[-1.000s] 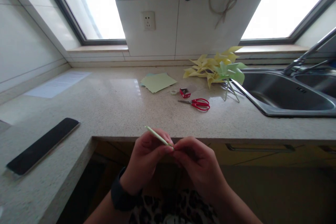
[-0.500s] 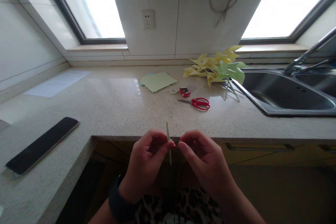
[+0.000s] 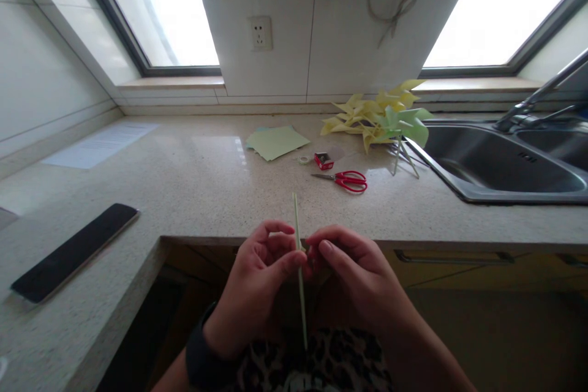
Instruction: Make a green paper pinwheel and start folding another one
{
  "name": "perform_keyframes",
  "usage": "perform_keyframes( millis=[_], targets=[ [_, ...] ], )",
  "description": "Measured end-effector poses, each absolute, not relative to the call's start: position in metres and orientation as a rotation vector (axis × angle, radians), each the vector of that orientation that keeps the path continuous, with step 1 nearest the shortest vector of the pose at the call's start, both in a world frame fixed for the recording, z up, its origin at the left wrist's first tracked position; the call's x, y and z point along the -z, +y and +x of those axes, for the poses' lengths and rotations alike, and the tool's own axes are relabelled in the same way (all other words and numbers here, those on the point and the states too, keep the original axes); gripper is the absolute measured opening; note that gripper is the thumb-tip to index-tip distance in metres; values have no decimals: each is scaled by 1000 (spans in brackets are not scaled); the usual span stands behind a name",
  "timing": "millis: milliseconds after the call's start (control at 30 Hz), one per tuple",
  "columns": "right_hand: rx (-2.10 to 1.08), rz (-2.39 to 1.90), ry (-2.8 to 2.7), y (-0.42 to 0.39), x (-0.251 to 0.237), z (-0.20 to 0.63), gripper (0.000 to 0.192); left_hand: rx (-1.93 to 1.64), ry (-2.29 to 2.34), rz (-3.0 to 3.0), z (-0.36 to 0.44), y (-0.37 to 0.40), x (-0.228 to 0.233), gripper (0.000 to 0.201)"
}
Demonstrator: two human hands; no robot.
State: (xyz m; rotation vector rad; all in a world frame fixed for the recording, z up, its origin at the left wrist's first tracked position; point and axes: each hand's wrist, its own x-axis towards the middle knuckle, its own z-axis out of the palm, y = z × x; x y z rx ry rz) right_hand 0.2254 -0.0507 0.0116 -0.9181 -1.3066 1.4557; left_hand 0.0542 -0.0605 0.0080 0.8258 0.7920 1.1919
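A thin pale green stick [image 3: 296, 220] stands nearly upright in front of the counter edge. My left hand [image 3: 257, 285] pinches it near the middle between thumb and forefinger. My right hand [image 3: 356, 275] meets it at the same spot, fingertips against the stick. The stick's top reaches above the counter edge and its lower end hangs down over my patterned clothing. A dark band sits on my left wrist.
On the speckled counter [image 3: 206, 184] lie red scissors [image 3: 346, 180], a small red box [image 3: 324, 161], a tape roll [image 3: 304, 160], green paper sheets [image 3: 275, 142] and a heap of yellow and green paper pinwheels [image 3: 381, 119]. A steel sink [image 3: 496, 162] is at right, a black phone [image 3: 73, 251] at left.
The stick has turned from slanting up-left to nearly upright and now shows far more length, both above and below my fingers. Both hands stayed close together at the counter edge.
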Motion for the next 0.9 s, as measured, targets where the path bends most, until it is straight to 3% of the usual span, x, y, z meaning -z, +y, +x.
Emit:
perform_keyframes(
  millis=[133,400,767,900],
  targets=[
    [-1632,-814,-1309,-44,-13,226,16,-1079,543,542,56,-61,-4,32],
    [-1900,-611,-1273,-36,-12,223,18,-936,464,482,55,-63,1,31],
    [-1879,-697,-1178,-37,-5,221,23,-856,505,424,51,-61,1,31],
    [-1815,-741,-1034,-41,2,215,20,-907,544,372,49,-61,-2,21]
  ],
)
